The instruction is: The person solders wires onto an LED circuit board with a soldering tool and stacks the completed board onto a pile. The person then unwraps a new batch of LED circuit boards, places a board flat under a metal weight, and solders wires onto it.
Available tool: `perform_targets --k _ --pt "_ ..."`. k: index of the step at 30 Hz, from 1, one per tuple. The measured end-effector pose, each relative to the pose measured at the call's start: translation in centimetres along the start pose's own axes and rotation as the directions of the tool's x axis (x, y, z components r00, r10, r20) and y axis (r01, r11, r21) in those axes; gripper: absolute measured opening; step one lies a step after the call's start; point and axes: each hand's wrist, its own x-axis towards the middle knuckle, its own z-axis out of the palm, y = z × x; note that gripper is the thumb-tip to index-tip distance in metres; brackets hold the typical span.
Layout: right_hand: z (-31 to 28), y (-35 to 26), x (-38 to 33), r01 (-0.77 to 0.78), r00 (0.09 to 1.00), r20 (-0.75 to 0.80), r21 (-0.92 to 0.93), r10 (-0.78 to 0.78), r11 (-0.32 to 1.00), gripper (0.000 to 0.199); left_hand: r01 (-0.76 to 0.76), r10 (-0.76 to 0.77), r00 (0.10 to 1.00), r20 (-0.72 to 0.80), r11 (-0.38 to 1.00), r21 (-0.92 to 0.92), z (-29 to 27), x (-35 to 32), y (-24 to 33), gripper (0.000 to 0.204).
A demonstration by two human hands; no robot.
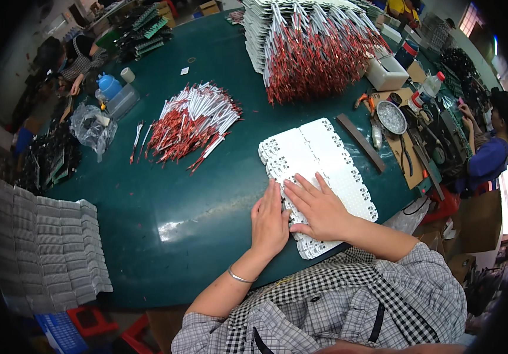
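A white panel of circuit boards [316,147] with dark parts along its long edges lies flat on the green table in front of me. My right hand [322,212] rests on its near half, palm down with the fingers spread. Along the panel's left edge is my left hand [270,224], its fingers stretched out and close together, the thumb near my right thumb. Neither hand grips anything. Left of the panel lies a loose heap of white and red wires [192,124], with a few single wires beside it.
Behind the panel rises a tall stack of white boards [255,41] with red-tipped wires hanging down [319,65]. A dark metal bar [360,141] lies to the right, near a bowl [391,117] and pliers [406,156]. Grey stacked panels [47,248] stand at left. Co-workers [493,141] sit nearby.
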Motion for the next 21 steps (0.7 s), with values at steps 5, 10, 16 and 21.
perform_targets --k 5,10,16,21 --pt "0.4 -0.4 -0.2 0.04 0.999 -0.012 0.076 -0.04 0.996 0.089 -0.013 0.013 1.0 -0.017 1.0 -0.001 -0.3 0.1 0.0 0.067" --pt "0.3 -0.7 -0.5 0.068 0.998 0.008 0.092 -0.069 0.993 0.087 -0.017 0.016 1.0 -0.019 0.998 -0.057 -0.2 -0.2 -0.7 0.068" --pt "0.0 -0.9 -1.0 0.074 0.997 0.021 0.073 -0.076 0.995 0.081 -0.026 0.027 0.999 0.021 1.0 -0.017 -0.8 0.1 0.0 0.066" --pt "0.5 -0.7 -1.2 0.067 0.997 0.042 0.073 -0.07 0.995 0.085 -0.044 0.042 0.999 0.032 0.998 0.04 -0.7 0.0 0.1 0.064"
